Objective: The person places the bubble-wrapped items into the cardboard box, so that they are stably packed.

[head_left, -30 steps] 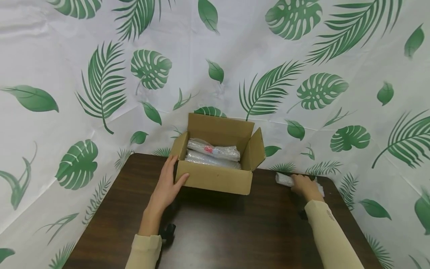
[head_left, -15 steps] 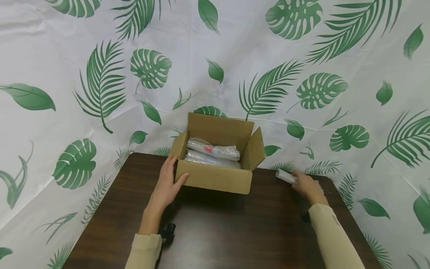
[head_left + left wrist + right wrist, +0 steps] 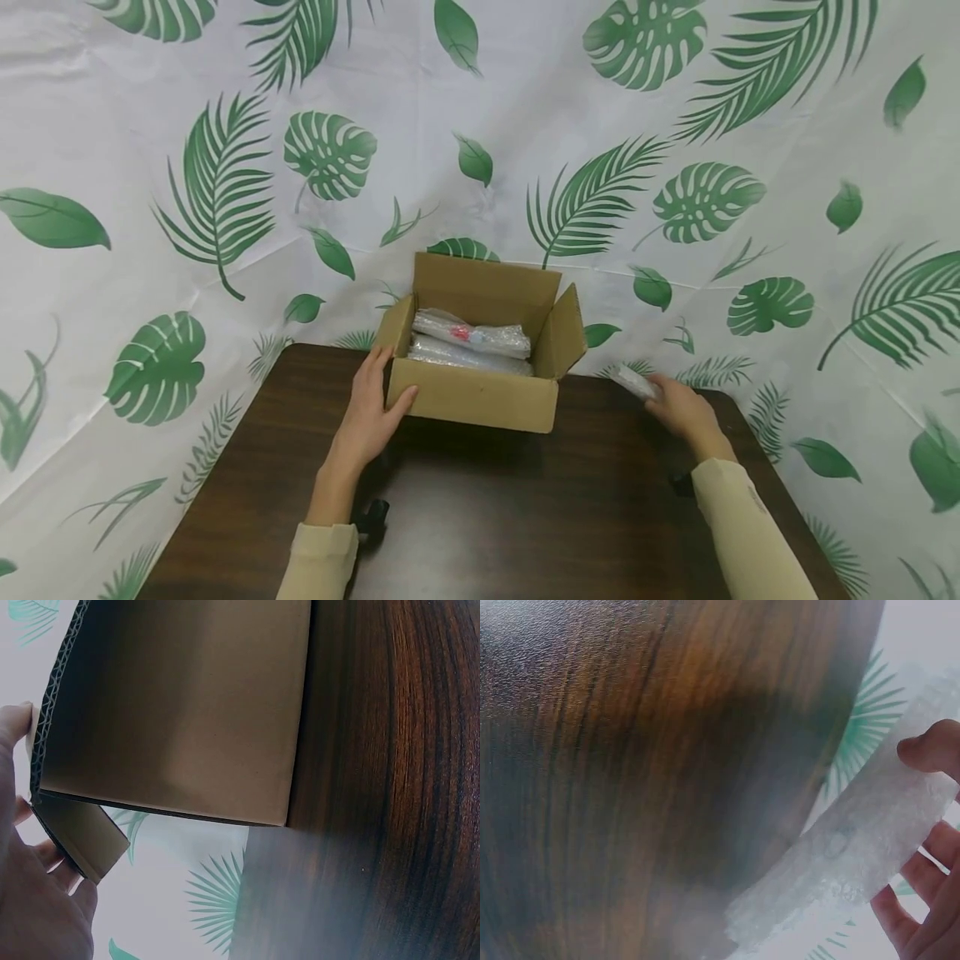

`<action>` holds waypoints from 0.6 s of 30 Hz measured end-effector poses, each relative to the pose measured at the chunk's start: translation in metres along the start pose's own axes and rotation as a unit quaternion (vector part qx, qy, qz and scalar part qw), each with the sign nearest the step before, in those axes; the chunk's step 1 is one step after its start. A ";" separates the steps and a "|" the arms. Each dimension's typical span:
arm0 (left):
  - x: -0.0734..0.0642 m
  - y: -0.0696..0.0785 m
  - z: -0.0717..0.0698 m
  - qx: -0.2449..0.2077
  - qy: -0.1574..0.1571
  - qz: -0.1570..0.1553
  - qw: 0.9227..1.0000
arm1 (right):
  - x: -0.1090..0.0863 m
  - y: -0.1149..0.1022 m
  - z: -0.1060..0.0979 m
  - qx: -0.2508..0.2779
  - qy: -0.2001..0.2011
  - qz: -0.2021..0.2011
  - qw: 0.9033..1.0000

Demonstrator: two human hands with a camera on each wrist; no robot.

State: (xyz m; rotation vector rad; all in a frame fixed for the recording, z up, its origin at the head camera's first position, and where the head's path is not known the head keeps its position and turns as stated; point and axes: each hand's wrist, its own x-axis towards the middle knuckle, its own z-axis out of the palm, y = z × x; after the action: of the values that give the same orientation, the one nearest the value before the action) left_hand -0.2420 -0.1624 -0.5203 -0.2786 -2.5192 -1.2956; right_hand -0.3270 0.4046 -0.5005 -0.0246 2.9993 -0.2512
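Observation:
An open cardboard box [image 3: 472,398] stands at the back middle of the table. My left hand [image 3: 366,418] holds its front left corner, thumb over the front panel and fingers along the left flap; in the left wrist view the fingers [image 3: 67,874] reach behind that flap. Inside the box lie bubble-wrapped bundles, the upper one [image 3: 491,338] with a red patch. Off to the right, my right hand [image 3: 684,410] grips a slim bubble-wrap roll [image 3: 847,847], thumb on one side and fingers on the other. Whatever the wrap contains is hidden.
A dark wood-grain table [image 3: 480,517] carries everything, its rounded back corners close to a white leaf-print cloth [image 3: 480,208]. The box's right flap [image 3: 568,332] leans outward, on the side facing the right hand. The back flap [image 3: 486,283] stands up.
My right hand has picked the bubble-wrap roll up from the back right of the table and tilted it. The left hand stays on the box, and the view has shifted slightly.

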 end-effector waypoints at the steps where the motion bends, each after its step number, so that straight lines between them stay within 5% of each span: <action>1: 0.000 0.000 0.000 0.001 0.000 0.000 1.000 | -0.001 -0.002 -0.002 0.000 0.003 -0.002 1.000; 18: 0.000 0.000 0.001 0.007 0.000 0.001 1.000 | -0.017 -0.038 -0.065 0.061 0.101 -0.048 0.992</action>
State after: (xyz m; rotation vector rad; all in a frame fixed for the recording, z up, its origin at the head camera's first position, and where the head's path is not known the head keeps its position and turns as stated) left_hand -0.2423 -0.1617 -0.5212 -0.2773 -2.5256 -1.2773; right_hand -0.3189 0.3787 -0.4286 -0.1396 3.1807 -0.4729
